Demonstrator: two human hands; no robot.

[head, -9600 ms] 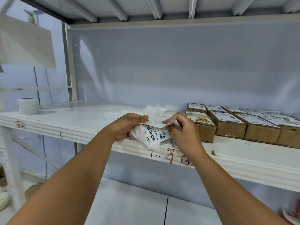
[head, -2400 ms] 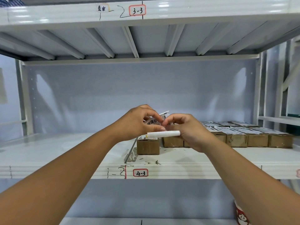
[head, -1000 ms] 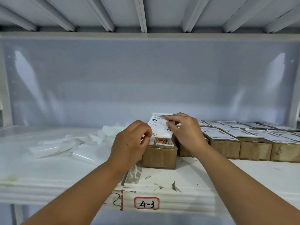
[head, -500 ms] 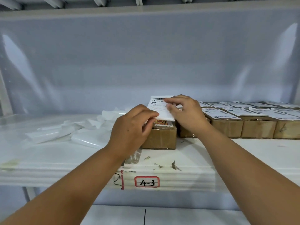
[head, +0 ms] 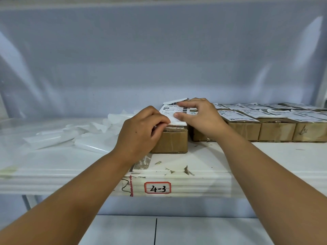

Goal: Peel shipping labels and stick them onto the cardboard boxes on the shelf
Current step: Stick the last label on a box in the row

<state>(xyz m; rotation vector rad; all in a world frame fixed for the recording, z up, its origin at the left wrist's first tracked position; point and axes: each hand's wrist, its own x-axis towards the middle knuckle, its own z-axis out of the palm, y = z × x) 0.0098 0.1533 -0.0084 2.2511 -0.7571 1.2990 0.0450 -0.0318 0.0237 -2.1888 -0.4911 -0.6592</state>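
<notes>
A white shipping label point(head: 172, 112) with barcodes lies tilted over the top of the leftmost small cardboard box point(head: 172, 141) on the white shelf point(head: 203, 175). My left hand point(head: 141, 131) pinches the label's near left edge. My right hand point(head: 200, 117) grips its right side, with the thumb under the near corner and the fingers on top. The label's far edge curls upward, and its near edge sits just above the box top. A row of cardboard boxes with labels on top point(head: 269, 124) runs to the right.
Several peeled white backing papers point(head: 76, 133) lie in a heap on the shelf to the left of the box. The shelf's front edge carries a red-framed tag "4-3" point(head: 157, 187). Torn tape scraps point(head: 186, 170) lie near that edge. A grey-blue back panel closes the shelf.
Over the last second both hands have lowered the label from above the box down onto its top. Earlier, the hands were peeling it in the air.
</notes>
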